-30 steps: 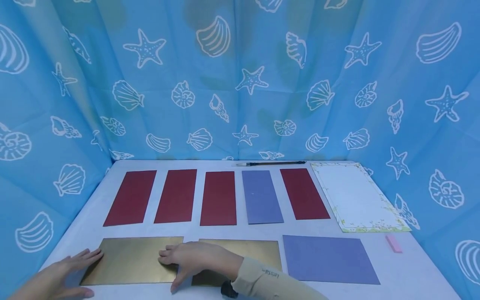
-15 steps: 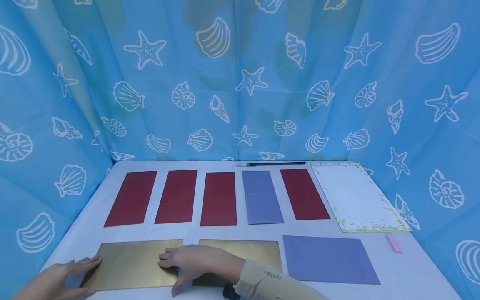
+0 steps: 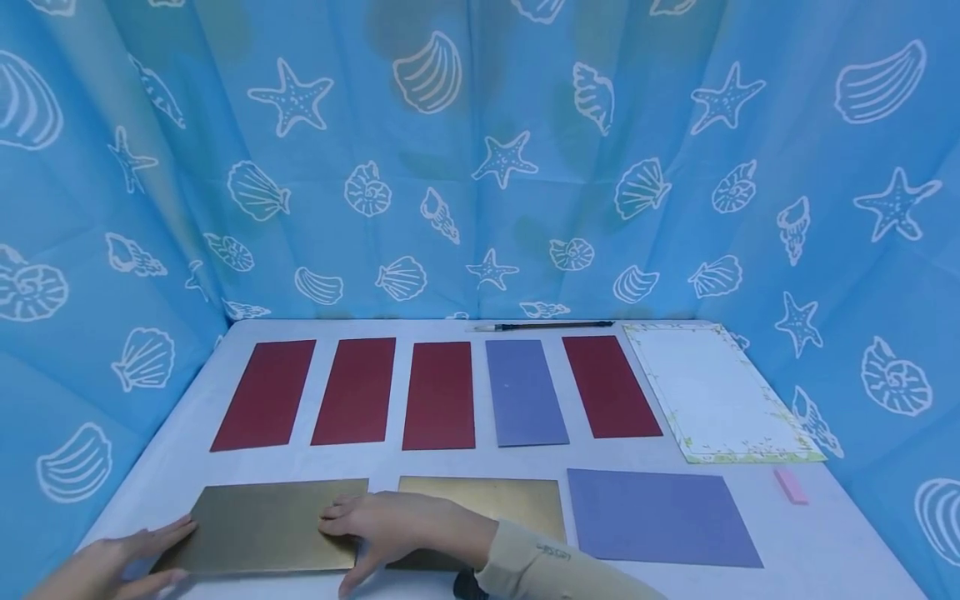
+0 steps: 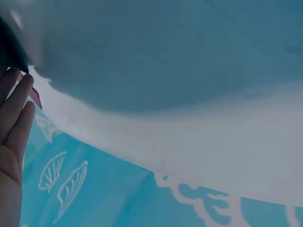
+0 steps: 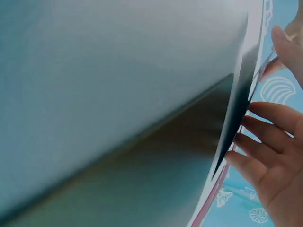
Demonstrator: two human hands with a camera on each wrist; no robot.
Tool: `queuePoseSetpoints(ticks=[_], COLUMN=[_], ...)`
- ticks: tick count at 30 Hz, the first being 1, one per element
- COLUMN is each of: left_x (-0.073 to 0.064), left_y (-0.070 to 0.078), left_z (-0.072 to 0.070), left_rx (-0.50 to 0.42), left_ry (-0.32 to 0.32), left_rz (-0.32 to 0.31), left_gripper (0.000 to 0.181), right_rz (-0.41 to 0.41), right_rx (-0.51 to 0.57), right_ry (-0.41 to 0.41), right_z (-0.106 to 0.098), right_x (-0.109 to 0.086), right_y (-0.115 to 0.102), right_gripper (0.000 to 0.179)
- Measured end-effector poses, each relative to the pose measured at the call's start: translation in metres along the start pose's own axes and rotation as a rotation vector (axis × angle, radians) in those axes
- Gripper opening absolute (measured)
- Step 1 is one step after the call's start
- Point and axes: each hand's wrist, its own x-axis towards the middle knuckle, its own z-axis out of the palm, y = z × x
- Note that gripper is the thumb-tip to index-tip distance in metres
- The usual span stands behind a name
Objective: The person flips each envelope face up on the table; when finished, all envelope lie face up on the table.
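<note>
Currently | left hand [image 3: 112, 564], right hand [image 3: 397, 527] flank gold panel [image 3: 258, 525] | hands spread (touching its ends)

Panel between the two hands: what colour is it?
The panel is a dull gold, shown best in the head view.

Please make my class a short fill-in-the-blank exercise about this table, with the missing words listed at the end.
1. The back row has ____ dark red cards.
2. Counting from the left, the purple card in the back row is the ____ one.
3. The left hand and the right hand both touch the gold panel at the ____ end of the front row.
4. The small block near the flower-bordered sheet is coloured ____.

Missing words: four; fourth; left; pink.
</note>
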Motion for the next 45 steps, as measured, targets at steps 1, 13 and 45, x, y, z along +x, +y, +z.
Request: queuePoseSetpoints(ticks=[1,13,45], left_x=[-0.002,-0.013,-0.022], left_y=[0.0,0.002,0.004], left_z=[-0.001,-0.003,-0.014], left_rx=[0.005,0.035,-0.263], left_ry=[0.015,0.226,0.454], left_rz=[0.0,-0.084,-0.27], left_gripper=[0.085,0.068,0.055], right_rz=[-0.003,-0.056,0.054], right_rx=[0.004,-0.06,0.286], right_ry=[0.004,0.251,0.496], right_z=[0.0,-0.004,-0.023], right_x=[-0.001,-0.013,-0.012], right_y=[0.0,0.002,0.011], right_gripper=[0.077,0.036,0.013])
